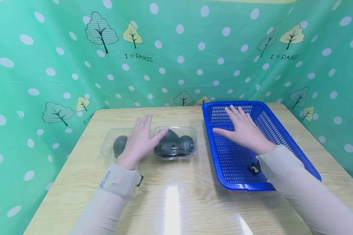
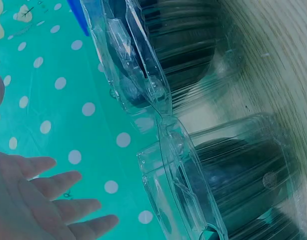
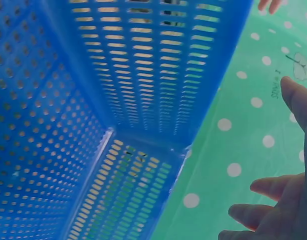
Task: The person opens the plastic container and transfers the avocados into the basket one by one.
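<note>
My left hand (image 1: 139, 140) is held above the table with its fingers straight and the thumb spread, in front of a clear plastic clamshell box (image 1: 108, 143). Inside that box is a dark, rounded fruit that looks like an avocado (image 1: 119, 144); my hand hides the rest. Just to the right sits a second clear clamshell box (image 1: 196, 143) with several similar dark fruits (image 1: 186, 143). Over the blue plastic basket (image 1: 216, 156) my right hand (image 1: 247, 132) hovers, fingers extended, touching nothing. In the left wrist view, the left fingers (image 2: 58, 185) stay apart from the boxes.
The perforated blue basket takes up the right side of the wooden table (image 1: 188, 195). A small black thing (image 1: 254, 168) shows by the right cuff, seemingly strapped at the wrist. A green dotted curtain (image 1: 170, 42) hangs behind and at both sides.
</note>
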Motion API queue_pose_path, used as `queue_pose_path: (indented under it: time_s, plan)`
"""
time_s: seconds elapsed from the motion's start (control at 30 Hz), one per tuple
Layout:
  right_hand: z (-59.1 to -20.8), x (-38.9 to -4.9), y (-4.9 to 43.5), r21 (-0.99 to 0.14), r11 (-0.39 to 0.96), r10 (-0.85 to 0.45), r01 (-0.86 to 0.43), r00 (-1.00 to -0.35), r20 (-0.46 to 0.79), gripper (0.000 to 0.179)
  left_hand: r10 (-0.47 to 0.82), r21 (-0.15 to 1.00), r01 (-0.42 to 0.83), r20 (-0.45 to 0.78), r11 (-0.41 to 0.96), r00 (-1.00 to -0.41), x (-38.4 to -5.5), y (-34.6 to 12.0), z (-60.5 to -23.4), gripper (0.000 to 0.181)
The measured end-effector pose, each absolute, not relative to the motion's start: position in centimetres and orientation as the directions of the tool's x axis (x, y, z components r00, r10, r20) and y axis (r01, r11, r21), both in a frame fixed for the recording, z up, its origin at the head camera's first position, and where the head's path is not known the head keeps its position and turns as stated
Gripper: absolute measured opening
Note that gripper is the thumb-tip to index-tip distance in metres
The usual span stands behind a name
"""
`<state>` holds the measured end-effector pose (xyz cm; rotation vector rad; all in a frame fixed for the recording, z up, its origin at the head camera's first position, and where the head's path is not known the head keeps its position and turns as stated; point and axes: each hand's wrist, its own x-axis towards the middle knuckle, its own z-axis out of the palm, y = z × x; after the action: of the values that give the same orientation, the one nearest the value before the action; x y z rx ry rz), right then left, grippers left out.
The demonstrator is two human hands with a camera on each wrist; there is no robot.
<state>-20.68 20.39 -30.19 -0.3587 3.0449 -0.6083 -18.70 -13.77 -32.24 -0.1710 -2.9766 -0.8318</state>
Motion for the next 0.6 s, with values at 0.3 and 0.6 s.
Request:
queue_pose_path:
  time_s: [0.3, 0.6]
  plan:
    - [-28.6, -20.6, 18.4, -0.401, 0.879, -0.288, -0.257, -0.958, -0.017, 0.104, 0.065, 0.68, 0.084, 0.053, 0.728, -0.996, -18.6, -14.5, -32.0, 0.085]
    - [-27.8, -21.2, 16.2, -0.407, 0.858, -0.357, -0.314, -0.934, -0.032, 0.097, 0.046, 0.823, 0.109, 0.1, 0.558, -0.994, -18.2, -15.0, -32.3, 0.067]
